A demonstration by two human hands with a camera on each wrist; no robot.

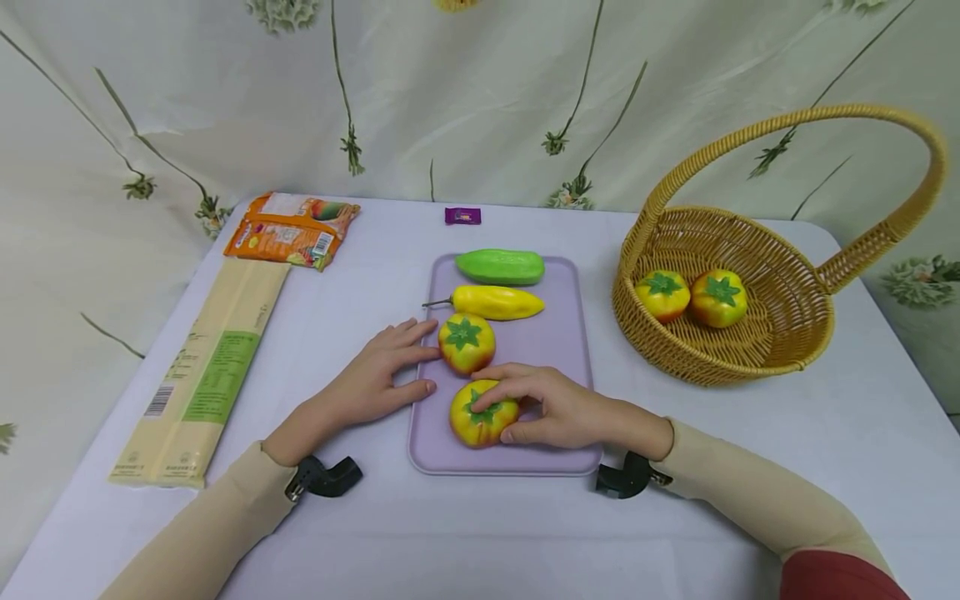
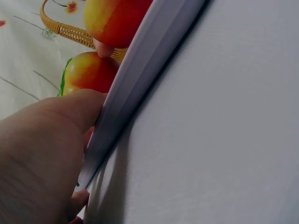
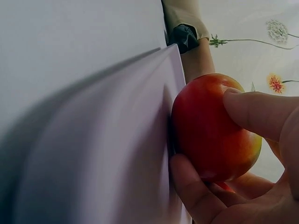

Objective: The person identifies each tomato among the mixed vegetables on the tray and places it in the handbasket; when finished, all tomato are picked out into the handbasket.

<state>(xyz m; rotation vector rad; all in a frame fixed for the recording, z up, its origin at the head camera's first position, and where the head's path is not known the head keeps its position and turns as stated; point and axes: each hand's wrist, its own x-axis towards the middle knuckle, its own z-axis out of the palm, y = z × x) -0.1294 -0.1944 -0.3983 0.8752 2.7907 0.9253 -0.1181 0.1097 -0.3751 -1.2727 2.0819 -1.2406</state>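
My right hand (image 1: 558, 408) grips a yellow-red toy persimmon (image 1: 468, 427) with a green leafy top, at the near end of a lilac tray (image 1: 551, 350). In the right wrist view its thumb and fingers are around the persimmon's red side (image 3: 210, 130). Spread out at the tray's left edge, my left hand (image 1: 371, 375) reaches over the rim with its fingertips right beside a second persimmon (image 1: 467, 354). Beyond that one, a yellow chili pepper (image 1: 498, 302) and a green cucumber-like vegetable (image 1: 500, 267) lie crosswise on the tray.
A wicker basket (image 1: 720, 371) with a tall handle stands on the right, two more persimmons (image 1: 718, 298) inside. At left are an orange snack packet (image 1: 281, 237) and a long beige-green noodle-like pack (image 1: 210, 375). A small purple packet (image 1: 462, 217) lies near the back edge.
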